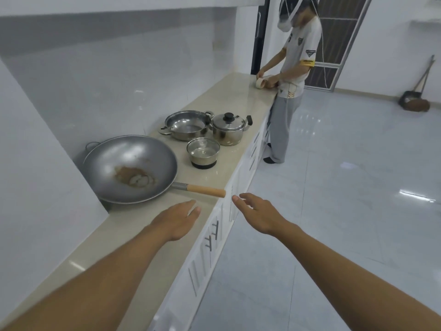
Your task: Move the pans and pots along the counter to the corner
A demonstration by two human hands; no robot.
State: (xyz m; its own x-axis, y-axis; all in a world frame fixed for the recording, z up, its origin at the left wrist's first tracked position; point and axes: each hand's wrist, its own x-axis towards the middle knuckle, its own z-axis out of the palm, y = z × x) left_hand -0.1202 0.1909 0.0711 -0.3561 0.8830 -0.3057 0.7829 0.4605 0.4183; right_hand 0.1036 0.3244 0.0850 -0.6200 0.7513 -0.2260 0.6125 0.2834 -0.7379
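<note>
Two empty, flat-open hands, left hand (177,220) and right hand (256,215), near round grey wok's (130,168) cylindrical wooden handle (206,190).

A grey wok (130,168) with brown residue and tan wooden handle (206,190) on a beige counter (133,235); silver pots (186,125) nearby.

Bare forearms, no sleeves — left hand (177,219), right hand (256,212) ungloved.

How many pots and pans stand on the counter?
4: the wok nearest the hands, a small pot beyond it, a wide open pot by the wall, and a lidded pot beside that. None seem hidden.
</note>
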